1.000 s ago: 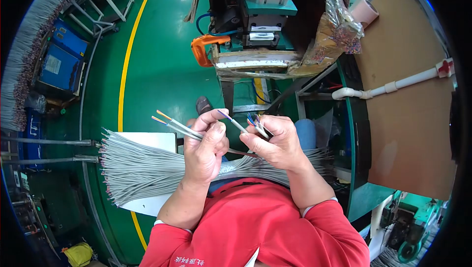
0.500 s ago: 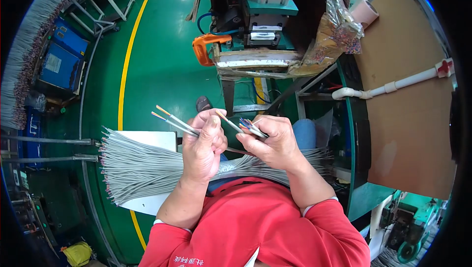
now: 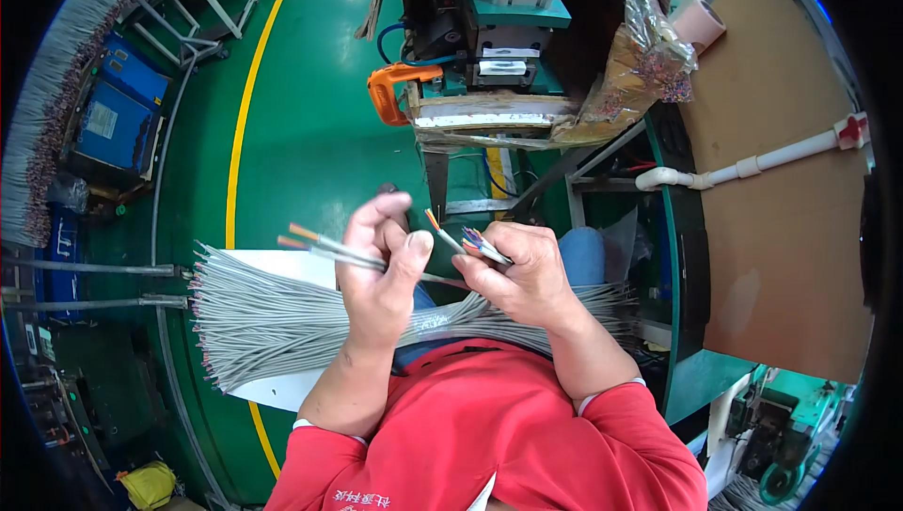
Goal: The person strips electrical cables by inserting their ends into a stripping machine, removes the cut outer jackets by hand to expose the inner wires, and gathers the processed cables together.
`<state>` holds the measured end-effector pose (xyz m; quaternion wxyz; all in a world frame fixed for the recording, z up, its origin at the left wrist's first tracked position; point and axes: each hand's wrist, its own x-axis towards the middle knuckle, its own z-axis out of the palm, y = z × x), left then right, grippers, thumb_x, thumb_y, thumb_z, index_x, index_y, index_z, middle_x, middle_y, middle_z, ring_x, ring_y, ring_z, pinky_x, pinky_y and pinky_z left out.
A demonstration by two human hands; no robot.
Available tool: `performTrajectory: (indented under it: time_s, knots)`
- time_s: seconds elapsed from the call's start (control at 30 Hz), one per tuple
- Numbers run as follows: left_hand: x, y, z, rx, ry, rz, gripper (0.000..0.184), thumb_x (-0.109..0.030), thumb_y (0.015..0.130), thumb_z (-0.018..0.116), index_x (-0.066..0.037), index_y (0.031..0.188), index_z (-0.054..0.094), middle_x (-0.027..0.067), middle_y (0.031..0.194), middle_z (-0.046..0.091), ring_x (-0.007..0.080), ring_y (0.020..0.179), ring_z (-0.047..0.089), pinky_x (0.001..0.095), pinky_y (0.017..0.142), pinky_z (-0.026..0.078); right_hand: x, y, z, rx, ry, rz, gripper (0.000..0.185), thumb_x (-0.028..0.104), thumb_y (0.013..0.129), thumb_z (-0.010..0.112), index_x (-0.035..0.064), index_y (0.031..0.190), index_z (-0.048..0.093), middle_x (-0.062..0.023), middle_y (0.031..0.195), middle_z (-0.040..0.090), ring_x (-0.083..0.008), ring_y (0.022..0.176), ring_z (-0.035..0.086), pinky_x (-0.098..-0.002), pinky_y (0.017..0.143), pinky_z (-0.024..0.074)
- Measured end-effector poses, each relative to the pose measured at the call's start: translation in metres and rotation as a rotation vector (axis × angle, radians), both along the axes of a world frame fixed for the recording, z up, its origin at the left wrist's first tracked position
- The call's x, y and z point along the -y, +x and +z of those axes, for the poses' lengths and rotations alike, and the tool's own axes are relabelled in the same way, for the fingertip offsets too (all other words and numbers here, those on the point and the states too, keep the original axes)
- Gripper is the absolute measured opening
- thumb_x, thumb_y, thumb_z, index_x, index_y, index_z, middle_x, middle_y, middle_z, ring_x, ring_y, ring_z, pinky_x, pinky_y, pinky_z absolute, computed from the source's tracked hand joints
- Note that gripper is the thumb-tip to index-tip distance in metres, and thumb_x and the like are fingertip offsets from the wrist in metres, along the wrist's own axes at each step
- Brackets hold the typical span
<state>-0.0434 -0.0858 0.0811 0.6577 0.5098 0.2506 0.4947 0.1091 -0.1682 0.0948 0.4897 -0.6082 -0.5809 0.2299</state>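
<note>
Two grey cables with orange-tipped wires lie in my left hand, held between thumb and palm, while its index finger is lifted and slightly blurred. Several grey cable ends with blue, orange and other coloured wires are gripped in my right hand. One of them sticks out toward my left hand, its coloured wires slightly spread and its tip free. Below both hands, a large bundle of grey cables lies across my lap and over a white board.
Ahead stands a bench with a metal press and an orange tool. A brown panel with a white pipe is on the right. Blue bins and hanging grey cables are at the left.
My left index finger has lifted away from the cable tip at my right hand, and the left hand has shifted slightly left. That tip's wires now look more spread. My right hand has barely moved.
</note>
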Motion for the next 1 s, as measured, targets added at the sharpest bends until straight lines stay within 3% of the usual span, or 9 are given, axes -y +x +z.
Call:
performTrajectory:
  time_s: [0.17,0.27,0.33,0.47,0.6,0.67,0.73,1.0]
  knots:
    - [-0.01,0.004,-0.006,-0.156,-0.007,-0.045,0.022,-0.007,0.092,0.065,0.004,0.109,0.059,-0.0042,0.071,0.051,0.002,0.051,0.037,0.0207,0.047,0.03,0.0,-0.003,-0.001,-0.046,-0.021,0.045,0.015,0.012,0.082,0.071,0.0006,0.076,0.063,-0.0102,0.065,0.06,-0.0222,0.056,0.061,-0.0327,0.052,0.0463]
    - [-0.015,0.001,0.003,0.069,-0.396,-0.123,0.021,-0.01,0.093,0.064,0.003,0.109,0.059,-0.0046,0.067,0.049,0.0016,0.049,0.036,0.0206,0.045,0.029,-0.001,-0.003,-0.004,-0.047,-0.009,0.029,0.016,0.01,0.081,0.072,0.0004,0.074,0.062,-0.009,0.062,0.059,-0.0187,0.053,0.058,-0.031,0.05,0.0434]
    - [-0.012,0.001,-0.002,0.081,-0.394,-0.143,0.021,-0.011,0.093,0.064,0.002,0.108,0.058,-0.0052,0.065,0.046,0.0017,0.05,0.034,0.0201,0.045,0.028,-0.002,-0.004,-0.006,-0.065,0.033,0.009,0.019,0.007,0.078,0.074,0.0003,0.069,0.059,-0.0066,0.058,0.057,-0.0127,0.049,0.052,-0.0281,0.045,0.0379]
    - [-0.009,-0.001,-0.01,0.159,-0.407,-0.202,0.021,-0.013,0.093,0.063,0.002,0.107,0.057,-0.0062,0.063,0.04,0.0018,0.05,0.032,0.0191,0.043,0.026,-0.003,-0.005,-0.007,-0.108,0.034,0.028,0.018,0.008,0.08,0.074,-0.0001,0.07,0.061,-0.0062,0.057,0.058,-0.0109,0.048,0.052,-0.0269,0.045,0.0379]
    - [-0.007,-0.005,-0.013,0.285,-0.474,-0.282,0.018,-0.012,0.093,0.063,0.001,0.105,0.059,-0.0058,0.063,0.041,0.0019,0.049,0.031,0.0194,0.044,0.026,0.001,0.0,-0.001,-0.159,-0.092,0.098,0.018,0.014,0.087,0.07,-0.001,0.079,0.065,-0.0104,0.063,0.06,-0.0174,0.054,0.058,-0.0307,0.051,0.0441]
    - [-0.006,-0.006,-0.013,0.323,-0.514,-0.386,0.018,-0.011,0.093,0.064,0.001,0.106,0.061,-0.0059,0.063,0.043,0.0018,0.049,0.031,0.0196,0.044,0.027,0.0,0.0,-0.006,-0.162,-0.052,0.102,0.017,0.013,0.087,0.069,-0.0009,0.078,0.065,-0.0087,0.062,0.06,-0.0151,0.052,0.057,-0.0292,0.048,0.0426]
    - [-0.003,-0.005,-0.013,0.262,-0.492,-0.358,0.016,-0.01,0.092,0.065,0.001,0.104,0.062,-0.0058,0.063,0.044,0.0017,0.05,0.032,0.0197,0.045,0.027,-0.001,0.0,-0.011,-0.169,0.029,0.113,0.017,0.01,0.088,0.067,-0.0007,0.075,0.064,-0.0054,0.058,0.06,-0.0107,0.048,0.056,-0.0262,0.044,0.0397]
    - [-0.006,-0.007,-0.01,-0.019,-0.262,-0.257,0.009,-0.007,0.089,0.068,0.001,0.093,0.064,-0.0039,0.065,0.051,0.0022,0.056,0.04,0.0202,0.048,0.031,0.001,0.004,-0.011,-0.178,-0.005,0.143,0.015,0.011,0.09,0.064,-0.0002,0.079,0.064,-0.0054,0.06,0.059,-0.012,0.049,0.056,-0.027,0.044,0.0398]
